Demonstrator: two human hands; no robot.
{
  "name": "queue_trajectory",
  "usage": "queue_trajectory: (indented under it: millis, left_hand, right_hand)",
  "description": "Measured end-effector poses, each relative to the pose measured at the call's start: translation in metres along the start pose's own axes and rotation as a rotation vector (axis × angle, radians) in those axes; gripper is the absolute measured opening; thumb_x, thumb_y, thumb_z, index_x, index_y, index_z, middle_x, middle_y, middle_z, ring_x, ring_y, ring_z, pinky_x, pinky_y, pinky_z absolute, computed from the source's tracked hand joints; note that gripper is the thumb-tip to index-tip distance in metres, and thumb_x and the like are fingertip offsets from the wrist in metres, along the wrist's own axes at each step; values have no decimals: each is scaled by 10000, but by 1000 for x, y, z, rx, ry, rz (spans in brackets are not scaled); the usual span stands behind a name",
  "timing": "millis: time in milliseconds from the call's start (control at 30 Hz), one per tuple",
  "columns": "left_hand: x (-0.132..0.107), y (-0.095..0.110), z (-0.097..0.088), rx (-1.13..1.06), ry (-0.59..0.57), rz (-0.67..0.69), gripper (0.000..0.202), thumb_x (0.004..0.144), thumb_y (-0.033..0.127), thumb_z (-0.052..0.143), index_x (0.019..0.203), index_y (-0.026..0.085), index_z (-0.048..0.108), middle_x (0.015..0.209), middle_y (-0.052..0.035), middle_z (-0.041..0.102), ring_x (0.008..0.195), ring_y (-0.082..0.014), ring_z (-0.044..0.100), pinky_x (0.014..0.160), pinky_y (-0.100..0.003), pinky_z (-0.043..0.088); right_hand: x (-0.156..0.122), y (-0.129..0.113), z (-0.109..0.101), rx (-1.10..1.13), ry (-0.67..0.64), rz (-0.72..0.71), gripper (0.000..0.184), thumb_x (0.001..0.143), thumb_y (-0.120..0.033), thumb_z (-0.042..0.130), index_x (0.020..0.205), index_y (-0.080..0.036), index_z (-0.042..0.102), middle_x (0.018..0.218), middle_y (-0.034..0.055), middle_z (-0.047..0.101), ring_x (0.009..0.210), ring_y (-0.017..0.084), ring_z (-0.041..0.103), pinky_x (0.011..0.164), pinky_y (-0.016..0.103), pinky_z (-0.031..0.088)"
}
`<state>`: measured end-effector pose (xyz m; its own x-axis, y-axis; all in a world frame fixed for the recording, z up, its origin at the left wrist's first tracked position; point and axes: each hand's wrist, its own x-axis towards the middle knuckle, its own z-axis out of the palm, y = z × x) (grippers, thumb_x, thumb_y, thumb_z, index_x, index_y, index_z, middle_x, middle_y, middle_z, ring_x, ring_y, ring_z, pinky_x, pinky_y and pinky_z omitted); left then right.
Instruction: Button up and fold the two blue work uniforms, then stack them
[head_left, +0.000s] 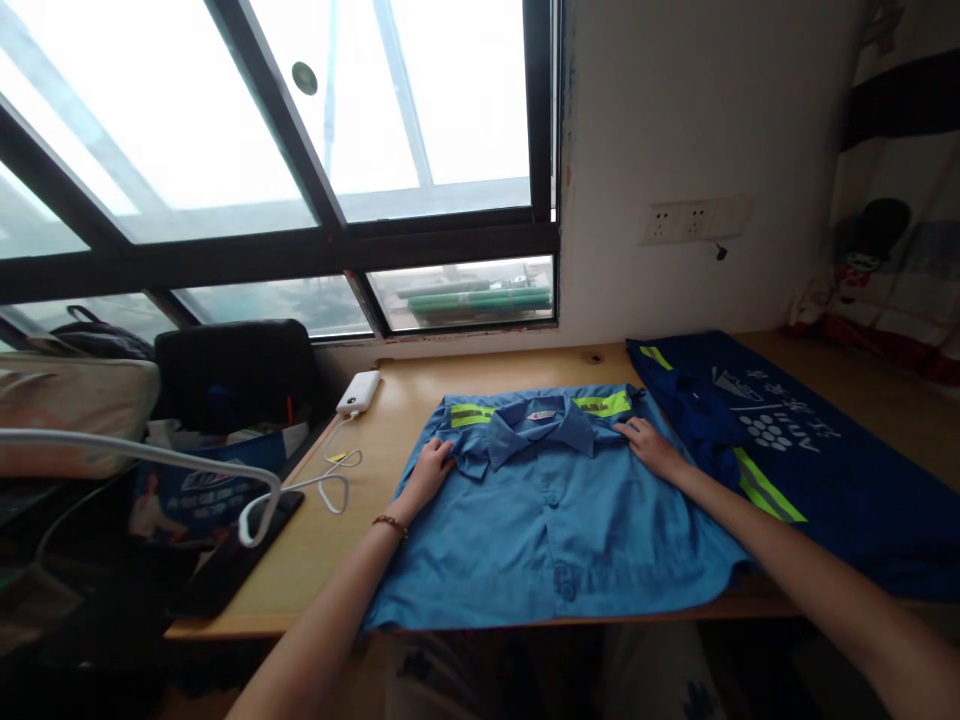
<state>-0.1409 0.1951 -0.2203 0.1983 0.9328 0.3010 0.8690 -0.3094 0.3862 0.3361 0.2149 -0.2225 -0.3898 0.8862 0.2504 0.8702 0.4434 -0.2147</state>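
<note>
A light blue work jacket lies front up on the wooden table, its collar at the far side and its buttoned front running toward me. Yellow-green reflective strips show on both sides of the collar. My left hand is closed on the cloth near the left shoulder, a beaded bracelet on its wrist. Across the collar, my right hand has its fingers bent and pressed together on the fabric by the right shoulder. The undersides of both hands' fingers are hidden.
On the right, a dark blue garment with white print and reflective strips covers the wooden table. A white power bank with a white cable sits at the back left. A black chair and bags stand left of the table.
</note>
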Motion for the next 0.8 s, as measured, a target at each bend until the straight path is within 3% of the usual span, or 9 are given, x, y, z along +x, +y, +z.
queue_trajectory:
  millis: [233,400,500,567,700,800]
  left_hand:
    - [33,-2,-11,-40,-6,-8,106,731,225,529,780,192,618,856,-66,544,833,-191,520,805,-314,428]
    - [19,15,-50,-114,77,35,183,769,288,509,803,166,641,880,-75,597,812,-183,550,769,-290,450]
    - [-19,31,-74,-112,113,96,195,786,291,503,836,168,645,959,-76,594,869,-189,556,804,-312,447]
    - [-57,39,-80,-53,86,120,180,793,276,502,849,188,649,1030,-72,577,936,-200,542,851,-335,431]
    - [-135,36,-65,72,55,93,183,782,244,516,892,246,662,1071,-61,578,1047,-248,491,898,-414,408]
    - [-169,27,-49,81,50,53,267,790,216,488,1005,284,631,1143,-44,554,1123,-266,436,925,-459,383]
  right_hand:
    - [37,-5,-7,-142,-47,12,421,808,-82,352,1176,-187,528,1024,98,552,1014,206,451,918,343,315]
    - [34,-2,-55,-26,9,-53,366,747,-96,444,1040,-217,626,949,53,628,937,196,526,873,336,378]
    - [-5,-6,-90,96,162,-66,280,746,-152,479,939,-229,666,922,33,643,896,193,553,803,313,439]
    - [-47,-14,-99,105,202,-57,262,755,-173,490,938,-249,661,947,25,635,932,198,544,827,323,438]
    - [-135,-30,-68,108,191,-16,245,761,-193,499,926,-279,659,930,13,639,946,214,546,842,372,445]
    - [-172,-35,-37,148,207,27,253,792,-221,468,971,-263,641,997,20,626,985,212,542,856,381,452]
